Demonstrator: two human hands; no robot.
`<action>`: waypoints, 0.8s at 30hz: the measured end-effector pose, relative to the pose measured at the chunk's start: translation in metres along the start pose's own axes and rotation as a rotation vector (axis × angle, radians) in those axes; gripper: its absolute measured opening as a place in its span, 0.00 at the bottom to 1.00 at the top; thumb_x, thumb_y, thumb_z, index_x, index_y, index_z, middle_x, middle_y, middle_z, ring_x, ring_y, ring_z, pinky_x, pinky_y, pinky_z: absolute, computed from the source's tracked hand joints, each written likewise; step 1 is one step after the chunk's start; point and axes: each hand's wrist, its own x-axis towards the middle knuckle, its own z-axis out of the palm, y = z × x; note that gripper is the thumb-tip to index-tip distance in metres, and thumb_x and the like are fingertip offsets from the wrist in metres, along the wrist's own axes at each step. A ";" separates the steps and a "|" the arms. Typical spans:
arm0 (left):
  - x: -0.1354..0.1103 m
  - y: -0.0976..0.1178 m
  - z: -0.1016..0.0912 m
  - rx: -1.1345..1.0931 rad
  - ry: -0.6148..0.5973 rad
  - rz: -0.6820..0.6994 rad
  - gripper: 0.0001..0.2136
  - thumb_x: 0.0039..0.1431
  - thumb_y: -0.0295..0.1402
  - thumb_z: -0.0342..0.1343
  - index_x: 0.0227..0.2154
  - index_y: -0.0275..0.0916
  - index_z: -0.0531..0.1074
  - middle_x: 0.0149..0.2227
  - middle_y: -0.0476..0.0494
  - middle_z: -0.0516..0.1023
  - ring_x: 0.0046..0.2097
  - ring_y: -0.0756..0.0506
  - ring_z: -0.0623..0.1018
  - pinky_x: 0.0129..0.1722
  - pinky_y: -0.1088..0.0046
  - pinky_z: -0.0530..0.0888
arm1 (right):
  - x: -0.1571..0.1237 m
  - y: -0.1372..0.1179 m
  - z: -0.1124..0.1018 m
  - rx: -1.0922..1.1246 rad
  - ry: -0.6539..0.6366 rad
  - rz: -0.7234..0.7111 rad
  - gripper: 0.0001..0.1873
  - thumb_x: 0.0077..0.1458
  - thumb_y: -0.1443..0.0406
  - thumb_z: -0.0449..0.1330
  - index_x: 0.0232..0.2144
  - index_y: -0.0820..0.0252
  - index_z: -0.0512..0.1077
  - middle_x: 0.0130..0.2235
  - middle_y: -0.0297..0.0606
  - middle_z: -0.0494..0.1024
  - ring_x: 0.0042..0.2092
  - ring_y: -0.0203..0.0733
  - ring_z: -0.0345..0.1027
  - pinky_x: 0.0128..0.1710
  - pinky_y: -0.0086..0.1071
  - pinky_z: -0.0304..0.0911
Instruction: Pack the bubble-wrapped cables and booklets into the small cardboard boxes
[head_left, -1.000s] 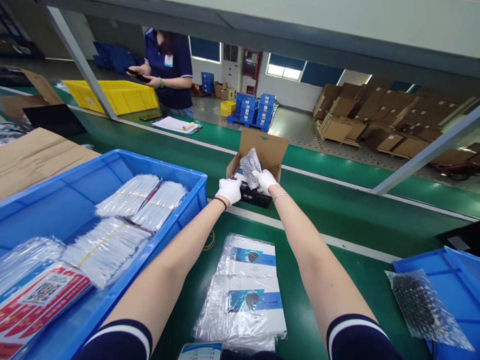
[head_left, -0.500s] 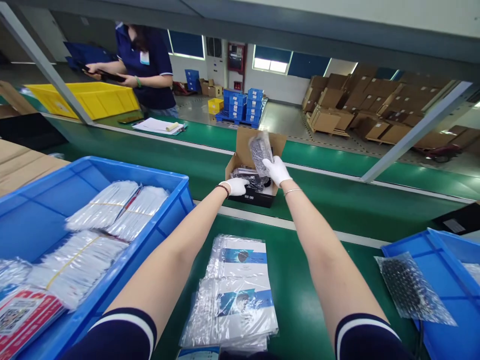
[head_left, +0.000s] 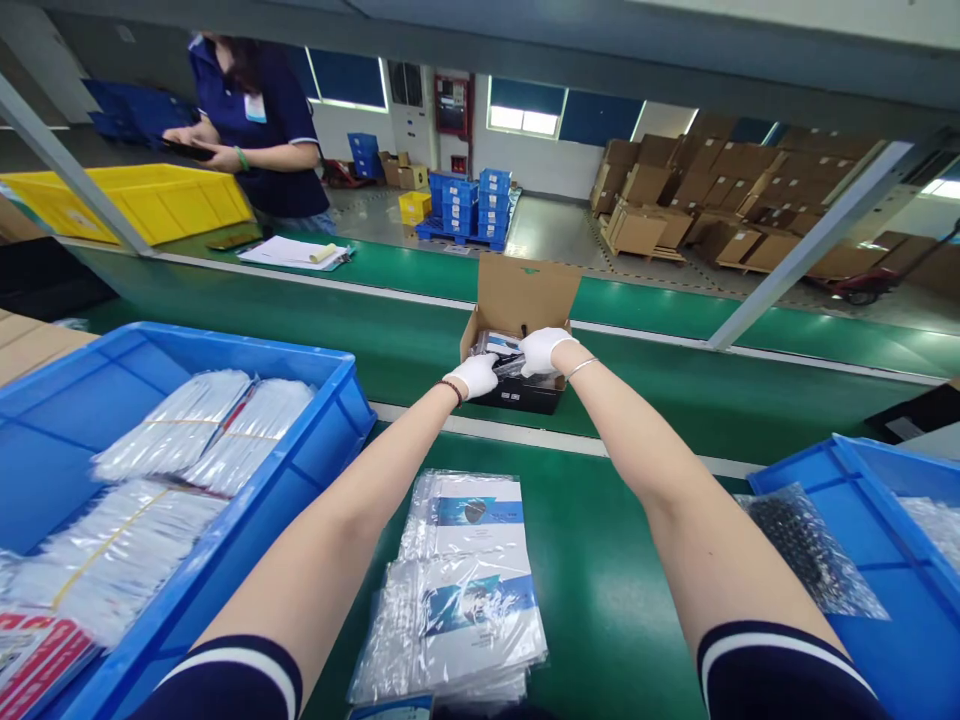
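Two gloved hands meet over an open cardboard box (head_left: 519,345) on the far green belt (head_left: 660,400), seen from the head camera. It looks like the packing step: contents are being pressed and settled into the box. The left hand (head_left: 475,376) rests on the near left edge of the box with fingers curled down, touching a plastic-wrapped item (head_left: 501,347) inside; whether it pinches that item or only presses it, I cannot tell. The right hand (head_left: 544,350) lies palm down over the middle of the box, fingers bent on the dark wrapped contents, likewise not clearly gripping. The box's lid flap (head_left: 525,292) stands upright behind both hands. A likely next move would call for the contents to sit flat below the rim so the flap can fold over. Nearer the person, a stack of bagged booklets (head_left: 465,580) lies on the table between the forearms, well apart from the box. At left a blue bin (head_left: 315,440) holds bundled packets; at right another blue bin (head_left: 885,500) carries a bubble-wrap pouch (head_left: 806,550). Across the belt another person (head_left: 255,120) stands by a yellow bin (head_left: 150,200)
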 end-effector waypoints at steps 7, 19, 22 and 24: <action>-0.043 0.020 0.030 0.254 0.057 0.045 0.23 0.56 0.25 0.52 0.57 0.28 0.64 0.58 0.25 0.66 0.59 0.33 0.70 0.61 0.57 0.66 | -0.011 0.049 0.028 0.068 0.024 0.099 0.22 0.56 0.57 0.62 0.48 0.66 0.74 0.50 0.54 0.78 0.51 0.57 0.72 0.46 0.39 0.66; 0.021 0.059 0.049 0.498 -0.372 0.014 0.32 0.40 0.45 0.70 0.51 0.40 0.76 0.52 0.36 0.76 0.54 0.34 0.74 0.56 0.60 0.71 | -0.031 0.084 0.037 0.096 -0.018 0.061 0.23 0.51 0.58 0.66 0.49 0.61 0.75 0.51 0.48 0.78 0.52 0.56 0.72 0.46 0.37 0.66; 0.011 0.060 0.055 0.525 -0.335 0.066 0.30 0.42 0.38 0.68 0.52 0.41 0.75 0.56 0.34 0.72 0.56 0.33 0.72 0.56 0.60 0.70 | -0.022 0.080 0.052 0.130 -0.004 0.053 0.25 0.48 0.59 0.68 0.49 0.60 0.76 0.49 0.47 0.79 0.50 0.57 0.72 0.47 0.38 0.66; 0.000 0.062 0.059 0.547 -0.295 0.115 0.28 0.44 0.34 0.66 0.53 0.40 0.75 0.60 0.31 0.67 0.58 0.31 0.70 0.56 0.60 0.70 | -0.015 0.076 0.064 0.174 0.021 0.048 0.25 0.47 0.58 0.69 0.49 0.57 0.77 0.49 0.45 0.79 0.50 0.55 0.72 0.48 0.37 0.65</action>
